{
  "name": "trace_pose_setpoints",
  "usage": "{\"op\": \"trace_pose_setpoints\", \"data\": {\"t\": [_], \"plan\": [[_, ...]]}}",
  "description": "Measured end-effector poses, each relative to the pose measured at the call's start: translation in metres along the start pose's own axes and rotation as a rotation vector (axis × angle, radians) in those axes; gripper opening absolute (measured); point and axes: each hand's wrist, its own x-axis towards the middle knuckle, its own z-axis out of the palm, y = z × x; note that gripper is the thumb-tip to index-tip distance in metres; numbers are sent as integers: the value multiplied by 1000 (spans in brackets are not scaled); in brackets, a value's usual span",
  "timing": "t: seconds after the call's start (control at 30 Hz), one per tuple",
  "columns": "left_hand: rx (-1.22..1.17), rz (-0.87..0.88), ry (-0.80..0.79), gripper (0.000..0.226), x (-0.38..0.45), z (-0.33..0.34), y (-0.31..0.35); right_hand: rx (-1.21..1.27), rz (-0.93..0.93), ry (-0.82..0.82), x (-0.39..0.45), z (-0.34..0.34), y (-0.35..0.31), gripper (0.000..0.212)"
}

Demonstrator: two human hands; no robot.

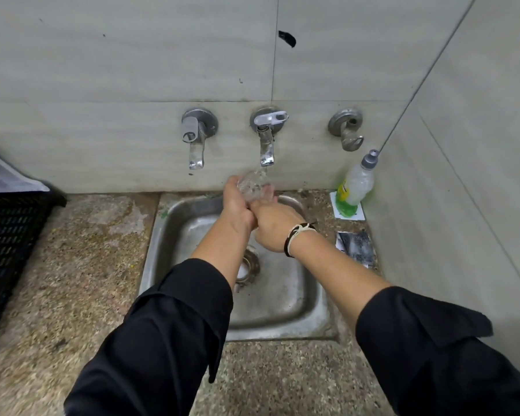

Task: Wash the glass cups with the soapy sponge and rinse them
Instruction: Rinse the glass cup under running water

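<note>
Two-hand grip on glass cup

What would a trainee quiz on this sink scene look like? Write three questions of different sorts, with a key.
1. True or false: the glass cup is held under the middle tap.
2. Which holds the cup? A) left hand alone B) right hand alone C) both hands together
3. Fill in: the soap bottle stands in the corner to the ____ of the sink.

Key: 1 true, water runs from that tap onto the cup. 2 C, both hands wrap round it. 3 right.
</note>
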Motion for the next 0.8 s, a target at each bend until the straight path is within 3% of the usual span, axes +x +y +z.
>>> {"op": "trace_pose_setpoints", "data": {"t": [0.13, 0.23, 0.33, 0.47, 0.57, 0.7, 0.8], "plan": [[-89, 2, -70, 47, -3, -2, -8, -64, 8, -10, 6, -8, 0, 46], [-149, -12, -64, 50, -9, -4, -11, -159, 5, -66, 3, -4, -11, 57], [-121, 55, -87, 54, -5, -8, -18, -74, -9, -92, 8, -12, -14, 49], [-140, -1, -339, 56, -1, -21, -12, -98, -54, 38, 11, -12, -12, 58], [-39, -79, -495, 54, 2, -32, -1, -320, -118, 161, 10, -23, -3, 41], [8, -155, -421, 62, 8, -30, 13, -508, -143, 136, 8, -42, 8, 26], [-109, -98, -299, 41, 14, -13, 15, -474, -69, 113, 5, -27, -3, 36]]}}
